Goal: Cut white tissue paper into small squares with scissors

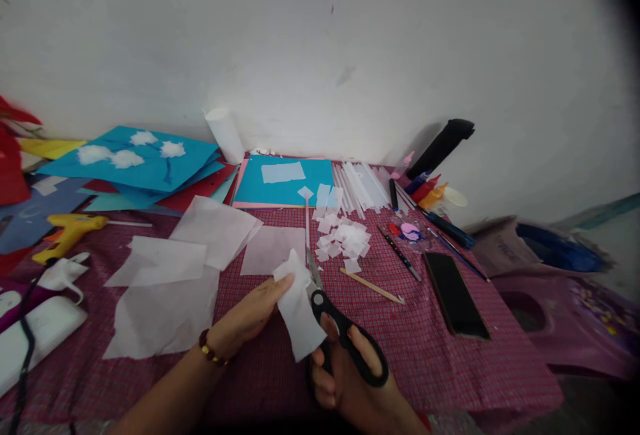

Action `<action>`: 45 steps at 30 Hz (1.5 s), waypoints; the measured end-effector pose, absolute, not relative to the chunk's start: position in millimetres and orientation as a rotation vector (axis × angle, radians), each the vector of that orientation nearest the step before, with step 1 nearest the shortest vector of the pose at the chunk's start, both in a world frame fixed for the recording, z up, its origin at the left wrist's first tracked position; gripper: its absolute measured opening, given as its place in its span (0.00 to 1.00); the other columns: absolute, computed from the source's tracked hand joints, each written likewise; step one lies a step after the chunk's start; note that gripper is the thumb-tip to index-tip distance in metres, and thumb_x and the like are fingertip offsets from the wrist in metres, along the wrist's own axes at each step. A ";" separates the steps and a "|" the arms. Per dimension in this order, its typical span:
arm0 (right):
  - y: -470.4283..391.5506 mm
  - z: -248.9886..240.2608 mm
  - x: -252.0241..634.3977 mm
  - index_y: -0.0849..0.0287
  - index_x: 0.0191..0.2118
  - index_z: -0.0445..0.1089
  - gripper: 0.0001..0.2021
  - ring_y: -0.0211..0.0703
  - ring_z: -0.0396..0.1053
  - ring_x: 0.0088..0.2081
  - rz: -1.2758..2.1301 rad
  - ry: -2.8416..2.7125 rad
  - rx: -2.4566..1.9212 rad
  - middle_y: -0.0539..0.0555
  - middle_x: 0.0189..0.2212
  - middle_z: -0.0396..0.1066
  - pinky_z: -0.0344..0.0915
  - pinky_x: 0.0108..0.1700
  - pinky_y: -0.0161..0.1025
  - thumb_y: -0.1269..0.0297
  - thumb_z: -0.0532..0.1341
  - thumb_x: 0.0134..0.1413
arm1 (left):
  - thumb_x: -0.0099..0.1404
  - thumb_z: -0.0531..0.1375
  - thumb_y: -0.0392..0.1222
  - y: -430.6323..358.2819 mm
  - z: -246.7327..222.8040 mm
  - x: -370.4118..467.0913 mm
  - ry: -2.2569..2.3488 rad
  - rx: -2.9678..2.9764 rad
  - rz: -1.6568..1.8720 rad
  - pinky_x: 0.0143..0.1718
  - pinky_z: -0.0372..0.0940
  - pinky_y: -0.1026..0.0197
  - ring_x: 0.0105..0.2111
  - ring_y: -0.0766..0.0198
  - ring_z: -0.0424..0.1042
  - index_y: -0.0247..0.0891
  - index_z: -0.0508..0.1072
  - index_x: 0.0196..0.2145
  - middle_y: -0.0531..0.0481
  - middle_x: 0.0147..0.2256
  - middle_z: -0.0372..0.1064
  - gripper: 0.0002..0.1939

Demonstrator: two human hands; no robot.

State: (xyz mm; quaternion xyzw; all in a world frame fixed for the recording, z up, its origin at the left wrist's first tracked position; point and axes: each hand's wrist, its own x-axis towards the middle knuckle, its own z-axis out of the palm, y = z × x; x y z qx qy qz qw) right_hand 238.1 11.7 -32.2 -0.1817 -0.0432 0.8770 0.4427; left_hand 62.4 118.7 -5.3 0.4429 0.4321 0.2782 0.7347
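My left hand [257,305] pinches a folded piece of white tissue paper [297,311] near its upper left edge. In my right hand [350,375] is a pair of black-handled scissors [345,328], with fingers through both loops. The scissor blades lie against the right edge of the tissue paper; whether they are cutting into it I cannot tell. Just beyond, a pile of small cut tissue squares [347,238] rests on the checked cloth. Larger tissue sheets [165,308] spread out to the left of my left hand.
Blue card sheets [245,185] lie at the back, beside white glue sticks [367,185]. A wooden stick [373,285], a paintbrush [400,253] and a phone [456,295] are on the right. At left are a yellow glue gun [70,231] and a white power strip [45,335] with a cable.
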 end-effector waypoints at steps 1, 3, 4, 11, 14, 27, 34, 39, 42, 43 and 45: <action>12.9 -31.5 237.2 0.52 0.48 0.65 0.22 0.35 0.61 0.25 2.164 -0.119 -0.451 0.50 0.32 0.68 0.49 0.27 0.34 0.45 0.60 0.53 | 0.60 0.58 0.58 118.1 -5.4 61.8 0.945 0.977 0.594 0.40 0.63 0.56 0.30 0.58 0.69 0.33 0.76 0.30 0.46 0.29 0.76 0.22; 14.8 -29.6 235.3 0.52 0.47 0.66 0.21 0.35 0.60 0.25 2.142 -0.144 -0.454 0.49 0.32 0.67 0.49 0.26 0.34 0.45 0.60 0.53 | 0.61 0.58 0.56 117.2 -7.8 60.4 0.925 0.984 0.570 0.40 0.63 0.56 0.32 0.58 0.70 0.33 0.77 0.34 0.46 0.31 0.76 0.21; 15.2 -28.9 234.3 0.53 0.47 0.66 0.22 0.34 0.59 0.25 2.124 -0.155 -0.460 0.49 0.33 0.67 0.49 0.26 0.34 0.44 0.60 0.52 | 0.61 0.57 0.56 116.9 -9.2 59.9 0.915 0.992 0.562 0.41 0.63 0.57 0.33 0.58 0.70 0.34 0.77 0.36 0.46 0.32 0.76 0.21; 13.4 -35.1 230.1 0.51 0.47 0.67 0.24 0.35 0.58 0.25 2.074 -0.174 -0.515 0.50 0.32 0.66 0.51 0.26 0.34 0.42 0.61 0.49 | 0.64 0.56 0.53 117.5 -12.7 61.0 0.912 1.041 0.581 0.42 0.62 0.58 0.36 0.57 0.70 0.34 0.78 0.36 0.46 0.35 0.77 0.19; 13.1 -37.5 230.7 0.50 0.47 0.68 0.26 0.33 0.57 0.23 2.059 -0.154 -0.539 0.49 0.31 0.67 0.51 0.23 0.32 0.41 0.64 0.45 | 0.65 0.55 0.52 117.4 -15.9 60.6 0.923 1.051 0.595 0.45 0.61 0.58 0.38 0.56 0.70 0.34 0.78 0.40 0.46 0.37 0.77 0.20; 7.6 -44.1 240.3 0.50 0.50 0.67 0.28 0.37 0.64 0.25 1.982 -0.354 -0.588 0.53 0.34 0.70 0.59 0.25 0.35 0.40 0.61 0.47 | 0.64 0.57 0.52 118.7 -24.2 57.4 0.955 0.995 0.797 0.52 0.60 0.53 0.46 0.53 0.70 0.34 0.76 0.44 0.41 0.44 0.75 0.20; 2.5 -22.8 313.2 0.48 0.54 0.67 0.25 0.53 0.65 0.49 1.293 -1.308 -1.502 0.56 0.48 0.69 0.57 0.53 0.50 0.64 0.66 0.48 | 0.58 0.61 0.47 126.6 -23.3 55.7 1.179 1.096 0.981 0.47 0.63 0.54 0.45 0.52 0.69 0.33 0.75 0.40 0.44 0.40 0.76 0.16; -1.0 -32.1 346.6 0.46 0.52 0.71 0.27 0.57 0.64 0.49 0.906 -1.652 -1.801 0.57 0.47 0.69 0.54 0.55 0.56 0.72 0.65 0.42 | 0.58 0.60 0.45 124.1 -17.8 51.9 1.197 1.210 0.861 0.36 0.65 0.57 0.35 0.54 0.71 0.33 0.75 0.38 0.46 0.35 0.75 0.15; 2.0 -21.2 344.6 0.46 0.50 0.72 0.22 0.56 0.65 0.49 0.851 -1.738 -1.745 0.57 0.47 0.70 0.56 0.54 0.56 0.70 0.64 0.47 | 0.60 0.57 0.45 119.2 -15.3 53.3 1.149 1.293 0.772 0.32 0.65 0.59 0.32 0.56 0.71 0.33 0.75 0.42 0.46 0.35 0.75 0.17; 5.3 -13.5 340.1 0.47 0.51 0.71 0.21 0.56 0.65 0.50 0.805 -1.738 -1.711 0.57 0.48 0.69 0.56 0.55 0.56 0.69 0.63 0.49 | 0.61 0.56 0.46 117.5 -15.9 54.4 1.139 1.344 0.754 0.32 0.65 0.59 0.32 0.55 0.71 0.33 0.74 0.43 0.45 0.35 0.75 0.17; 16.1 5.7 326.1 0.47 0.51 0.70 0.19 0.54 0.64 0.52 0.750 -1.749 -1.606 0.57 0.49 0.69 0.57 0.55 0.54 0.68 0.61 0.53 | 0.63 0.55 0.46 114.7 -18.9 57.3 1.117 1.483 0.732 0.35 0.65 0.58 0.34 0.54 0.71 0.34 0.75 0.42 0.45 0.36 0.75 0.16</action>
